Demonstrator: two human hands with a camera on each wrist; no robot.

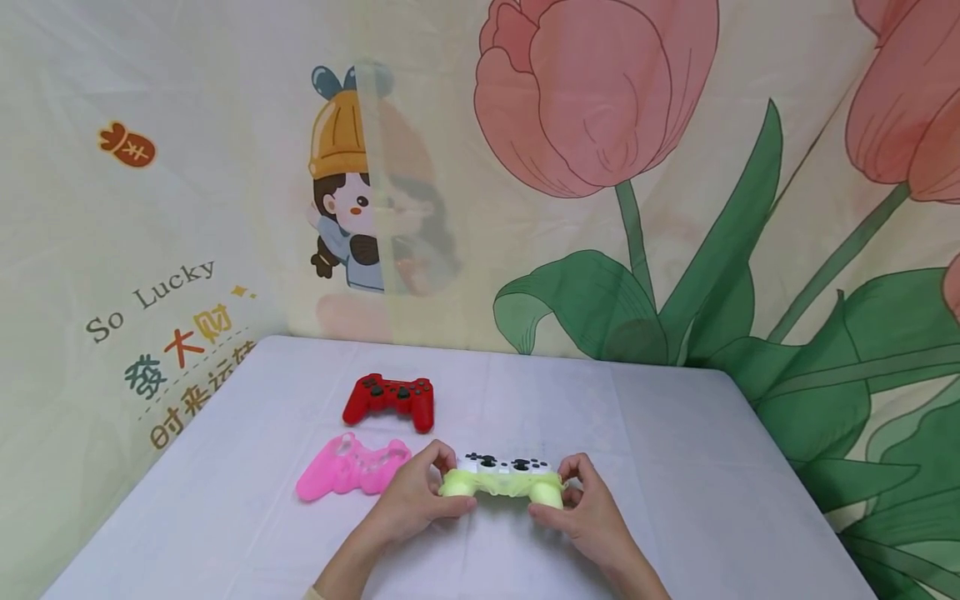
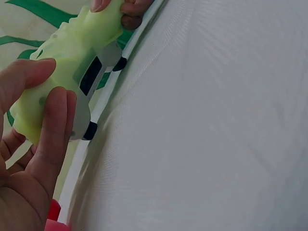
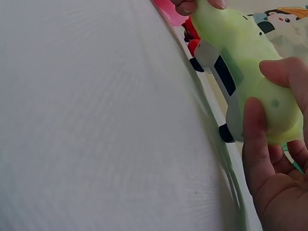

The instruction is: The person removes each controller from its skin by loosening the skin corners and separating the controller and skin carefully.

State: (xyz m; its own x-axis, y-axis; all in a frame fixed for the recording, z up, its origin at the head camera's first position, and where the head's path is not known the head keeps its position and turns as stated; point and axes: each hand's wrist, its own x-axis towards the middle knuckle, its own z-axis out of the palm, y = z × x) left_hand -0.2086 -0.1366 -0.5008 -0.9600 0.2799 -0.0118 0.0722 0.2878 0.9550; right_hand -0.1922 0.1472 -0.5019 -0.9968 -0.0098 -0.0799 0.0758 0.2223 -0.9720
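Note:
A white game controller with black buttons and sticks is partly covered by a pale yellow-green silicone sleeve. My left hand grips its left end, thumb on the near side and fingers at the far side. At the opposite end my right hand holds it the same way. In the left wrist view the sleeve wraps the grips, while the white body and black triggers show along one side. The right wrist view shows the controller's dark panel bare beside the sleeve.
To the left on the white-covered table lies a pink silicone sleeve, flat and without a controller in it. Behind it sits a red game controller. A printed cloth with tulips hangs behind the table's far edge.

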